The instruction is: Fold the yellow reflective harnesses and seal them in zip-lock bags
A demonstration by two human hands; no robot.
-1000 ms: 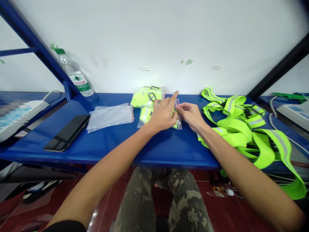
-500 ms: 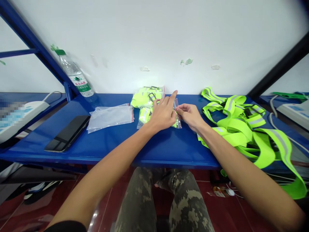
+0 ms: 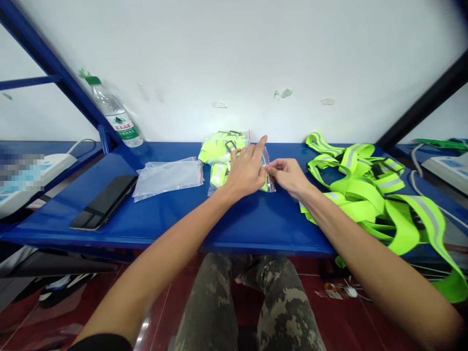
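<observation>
A clear zip bag [image 3: 218, 176] with a folded neon-yellow reflective strap inside lies on the blue table. Across its top rests my left hand [image 3: 247, 169], fingers stretched out and pressing the bag down. My right hand [image 3: 287, 174] pinches the bag's right edge, where the zip strip runs, between thumb and forefinger. Just behind, against the wall, sits another bagged yellow strap [image 3: 219, 145] with a black buckle. My left palm hides much of the front bag.
Flat clear bags [image 3: 166, 179] lie left of my hands, beside a black phone [image 3: 106, 201]. A water bottle [image 3: 122, 124] leans at the back left. Loose yellow reflective straps [image 3: 365, 195] heap at the right, one hanging over the edge of the blue table [image 3: 256, 229].
Hardly anything differs. My right fingers stay at the bag's right edge and my left hand stays on top; the view has shifted slightly.
</observation>
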